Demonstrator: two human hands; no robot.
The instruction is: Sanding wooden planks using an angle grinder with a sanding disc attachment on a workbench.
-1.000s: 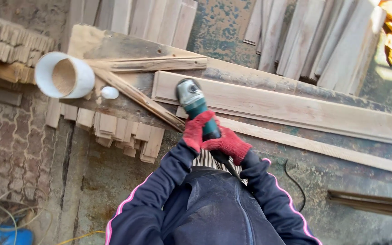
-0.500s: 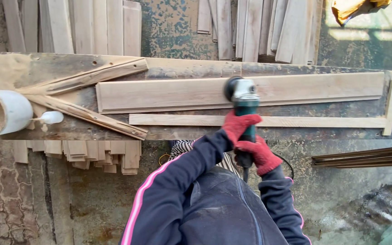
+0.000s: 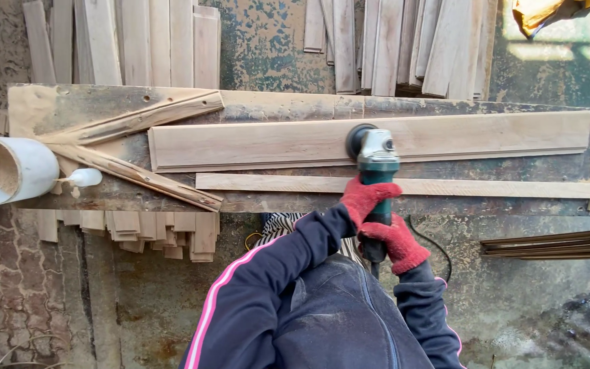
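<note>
A green and grey angle grinder (image 3: 375,160) rests its dark disc on a long wide wooden plank (image 3: 254,145) lying across a worn workbench (image 3: 288,106). My left hand (image 3: 365,197), in a red glove, grips the grinder's body just behind the head. My right hand (image 3: 396,241), also red-gloved, holds the rear handle near the black cord (image 3: 431,242). A narrower wooden strip (image 3: 486,188) lies along the bench just in front of the plank.
A white pipe section (image 3: 9,169) with sawdust inside and a small white knob (image 3: 85,178) sit at the bench's left end, beside two slanted wood battens (image 3: 128,123). Planks lean on the wall behind. Short offcuts (image 3: 138,232) hang under the bench; dark strips (image 3: 554,244) lie at right.
The view swung from the bench's left end toward its middle. The grinder moved rightward along the wide plank, then only slightly further; both hands kept their grip.
</note>
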